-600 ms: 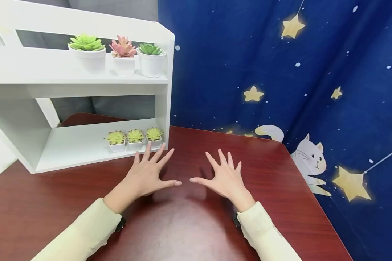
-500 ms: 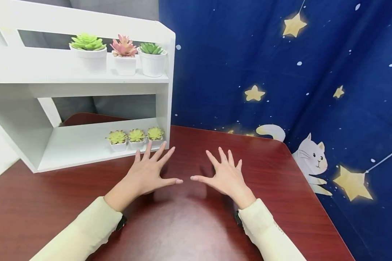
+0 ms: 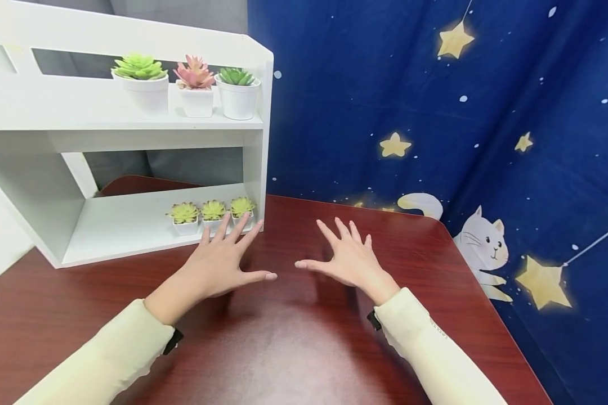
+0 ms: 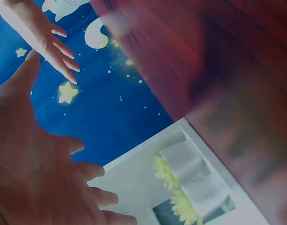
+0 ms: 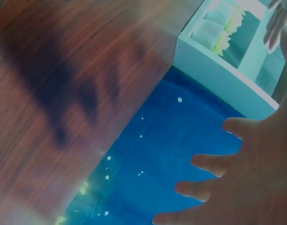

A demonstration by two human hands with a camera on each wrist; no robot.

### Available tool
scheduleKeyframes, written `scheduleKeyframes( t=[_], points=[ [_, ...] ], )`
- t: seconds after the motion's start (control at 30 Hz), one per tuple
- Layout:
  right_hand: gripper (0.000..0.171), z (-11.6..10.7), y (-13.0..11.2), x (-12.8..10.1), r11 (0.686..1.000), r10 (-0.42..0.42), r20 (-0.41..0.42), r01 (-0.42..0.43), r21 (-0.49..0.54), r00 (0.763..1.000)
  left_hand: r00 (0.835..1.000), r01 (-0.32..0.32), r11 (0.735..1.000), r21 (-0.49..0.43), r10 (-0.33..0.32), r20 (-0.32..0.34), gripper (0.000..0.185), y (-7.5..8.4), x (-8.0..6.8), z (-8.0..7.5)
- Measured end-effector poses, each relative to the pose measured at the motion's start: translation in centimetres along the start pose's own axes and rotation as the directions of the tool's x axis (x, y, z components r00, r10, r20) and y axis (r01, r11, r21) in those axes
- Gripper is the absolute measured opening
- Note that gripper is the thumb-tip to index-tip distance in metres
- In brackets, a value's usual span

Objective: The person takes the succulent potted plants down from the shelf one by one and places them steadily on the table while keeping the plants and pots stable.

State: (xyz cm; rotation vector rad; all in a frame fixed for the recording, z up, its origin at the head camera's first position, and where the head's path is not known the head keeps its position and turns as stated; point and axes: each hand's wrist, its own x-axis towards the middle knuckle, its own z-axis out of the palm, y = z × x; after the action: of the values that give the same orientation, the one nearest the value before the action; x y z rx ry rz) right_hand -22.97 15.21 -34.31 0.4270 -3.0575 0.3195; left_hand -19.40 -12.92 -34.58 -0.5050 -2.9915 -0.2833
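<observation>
While both palms face down, the left hand (image 3: 218, 264) and right hand (image 3: 352, 261) spread empty fingers, apparently just above the red table (image 3: 294, 349), nearest three small potted succulents (image 3: 213, 215).

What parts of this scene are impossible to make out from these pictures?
- Head view: whether the left hand and right hand touch the table; only their backs show.
- Head view: the left fingertips cover part of the small pots.
- Wrist views: the table surface is blurred.
</observation>
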Motion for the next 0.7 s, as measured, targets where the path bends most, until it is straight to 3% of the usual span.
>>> scheduleKeyframes(
  t=[0.37,0.7],
  points=[
    [0.107,-0.6,-1.9,0.9,0.995,-0.069,0.045,0.065,0.081,0.997,1.000,0.005,1.000,-0.009,-0.005,-0.008,0.112,-1.9,-1.2,-2.6],
    [0.100,-3.0,-2.2,2.5,0.973,-0.122,0.065,0.107,0.206,0.990,0.984,0.009,0.992,-0.128,-0.031,-0.173,0.093,-4.7,-3.4,-4.4]
  ],
)
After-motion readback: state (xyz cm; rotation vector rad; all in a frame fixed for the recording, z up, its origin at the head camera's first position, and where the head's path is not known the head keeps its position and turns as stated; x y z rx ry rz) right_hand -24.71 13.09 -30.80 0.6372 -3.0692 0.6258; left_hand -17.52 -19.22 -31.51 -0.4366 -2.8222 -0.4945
